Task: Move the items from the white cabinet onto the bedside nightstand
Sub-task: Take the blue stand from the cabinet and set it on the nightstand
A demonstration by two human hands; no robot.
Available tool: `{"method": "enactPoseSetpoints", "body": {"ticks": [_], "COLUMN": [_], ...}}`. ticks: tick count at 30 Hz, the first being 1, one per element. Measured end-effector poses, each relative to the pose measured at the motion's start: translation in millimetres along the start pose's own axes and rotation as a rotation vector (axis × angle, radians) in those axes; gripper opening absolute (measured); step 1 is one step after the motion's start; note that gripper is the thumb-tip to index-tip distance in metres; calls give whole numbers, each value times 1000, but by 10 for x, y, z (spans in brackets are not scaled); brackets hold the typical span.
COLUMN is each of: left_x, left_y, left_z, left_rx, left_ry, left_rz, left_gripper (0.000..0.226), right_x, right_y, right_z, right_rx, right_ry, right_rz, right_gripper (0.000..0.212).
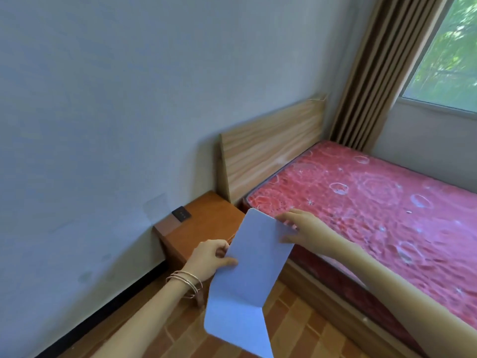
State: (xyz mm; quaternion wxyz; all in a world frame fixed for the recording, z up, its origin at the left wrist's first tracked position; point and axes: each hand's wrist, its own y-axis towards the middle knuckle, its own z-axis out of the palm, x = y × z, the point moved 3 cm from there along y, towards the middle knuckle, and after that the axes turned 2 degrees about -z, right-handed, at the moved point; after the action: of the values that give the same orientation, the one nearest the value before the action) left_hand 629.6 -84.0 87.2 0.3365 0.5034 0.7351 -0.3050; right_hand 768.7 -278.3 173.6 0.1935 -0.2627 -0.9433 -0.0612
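Note:
A folded white sheet-like cover (247, 275) with rounded corners hangs in the air in front of me, bent at a crease near its lower part. My left hand (211, 257) pinches its left edge, thumb on top. My right hand (300, 228) grips its upper right corner with fingers spread. The sheet hovers just in front of the brown wooden nightstand (204, 223), which stands against the wall beside the bed. A small dark rectangular object (181, 213) lies on the nightstand's back left corner. The white cabinet is out of view.
A bed with a red patterned mattress (374, 202) and a light wooden headboard (271, 146) fills the right side. Brown curtains (374, 73) and a window (449, 55) are at the upper right. A pale wall (103, 125) is on the left; the floor (296, 319) is brown tile.

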Motion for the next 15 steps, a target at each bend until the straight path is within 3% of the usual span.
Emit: {"method": "enactPoseSetpoints", "body": {"ticks": [2,7,11,15], "left_x": [123,463,796,1106], "left_y": [263,807,1028,1322], "left_z": [-197,-650,-958,-1123], "left_rx": [-7,-101,-200,-337], "left_ry": [-12,107,633,744], "left_rz": [-8,-15,-29,-35], "left_gripper": [37,17,34,37], "right_x": [-44,-115,-332,-801], "right_y": [432,1414,2154,2975], "right_z": [23,86,267,497], "right_rx": [33,57,72,142], "right_ry": [13,-45,-342,-431], "right_rz": [8,-32,-90,-71], "right_gripper": [25,8,19,4]}}
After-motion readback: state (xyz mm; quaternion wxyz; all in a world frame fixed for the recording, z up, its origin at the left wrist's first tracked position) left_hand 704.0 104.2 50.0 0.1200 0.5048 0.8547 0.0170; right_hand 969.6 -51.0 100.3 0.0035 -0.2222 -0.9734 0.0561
